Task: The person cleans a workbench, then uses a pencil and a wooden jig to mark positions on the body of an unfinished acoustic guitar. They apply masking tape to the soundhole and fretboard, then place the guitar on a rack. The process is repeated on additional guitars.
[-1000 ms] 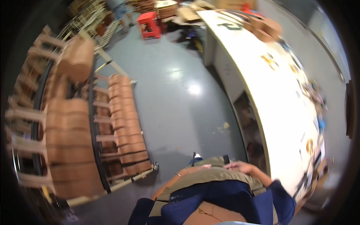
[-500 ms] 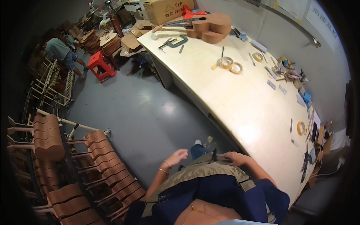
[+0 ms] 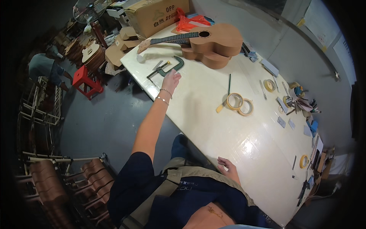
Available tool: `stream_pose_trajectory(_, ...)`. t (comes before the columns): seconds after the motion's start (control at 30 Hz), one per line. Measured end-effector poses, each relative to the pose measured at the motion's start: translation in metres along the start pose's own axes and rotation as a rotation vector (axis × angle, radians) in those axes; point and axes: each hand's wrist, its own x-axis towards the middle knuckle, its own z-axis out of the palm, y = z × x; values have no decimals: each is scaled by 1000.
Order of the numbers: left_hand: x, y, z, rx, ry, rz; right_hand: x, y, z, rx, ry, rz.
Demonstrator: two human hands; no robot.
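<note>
My left hand (image 3: 172, 81) is stretched out over the table's near left side, just below a green C-clamp (image 3: 176, 67). Its fingers are extended, and nothing shows in them. Whether they touch the tabletop I cannot tell. My right hand (image 3: 227, 166) is by the table's front edge, close to my body, with fingers apart and holding nothing. Beyond the clamp, two bare-wood guitars (image 3: 223, 40) lie one on the other, necks pointing left. Rolls of yellow tape (image 3: 235, 101), a dark pencil-like stick (image 3: 229, 84) and a yellow-handled tool (image 3: 220, 108) lie mid-table.
A large cardboard box (image 3: 156, 17) and a red plastic bag (image 3: 190, 22) are at the back. Small tools and a pen holder (image 3: 305, 107) line the wall side. Guitar bodies fill racks (image 3: 47, 179) at lower left. A red stool (image 3: 87, 82) and a bending person (image 3: 42, 66) are farther left.
I have moved closer to the table. My left hand has gone from beside my apron out toward the C-clamp. My right hand has left the apron and is now at the table's edge.
</note>
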Motion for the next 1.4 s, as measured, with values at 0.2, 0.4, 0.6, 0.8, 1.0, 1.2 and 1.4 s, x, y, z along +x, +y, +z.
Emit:
stream_pose_trajectory(0.2,171,52,56,-262,178,-5,55,-28,30,85,260,211)
stream_pose_trajectory(0.4,306,34,47,-492,427,264,88,-48,69,313,226,431)
stream_pose_trajectory(0.6,304,61,66,-825,276,119,96,-38,86,343,274,533)
stream_pose_trajectory(0.8,276,105,74,-746,263,326,90,-41,89,301,357,498)
stream_pose_trajectory(1.0,184,190,96,-708,-423,591,65,-73,65,-82,594,262)
stream_pose_trajectory(1.2,-54,172,223,-440,-627,648,-26,-95,-32,-441,1295,-402)
stream_pose_trajectory(1.4,-232,34,343,-381,-1078,-32,-134,-105,-87,-906,1238,-810)
